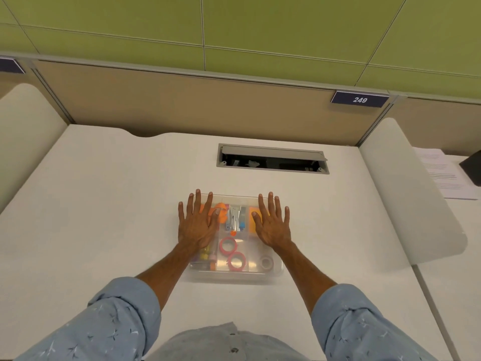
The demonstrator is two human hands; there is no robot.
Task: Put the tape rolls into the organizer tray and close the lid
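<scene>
A clear plastic organizer tray (278,272) sits on the white desk in front of me, with its clear lid down over it. Through the lid I see two pink tape rolls (228,244) (236,261) in the middle compartment and a pale translucent tape roll (266,262) in the near right one. My left hand (198,222) lies flat, fingers spread, on the far left of the lid. On the far right of the lid my right hand (272,222) lies flat in the same way. Neither hand holds anything.
A stapler and small orange and blue items (235,217) fill the far compartments. An open cable hatch (272,159) is set in the desk behind the tray. White side dividers (406,194) flank the desk; papers (442,173) lie beyond the right one.
</scene>
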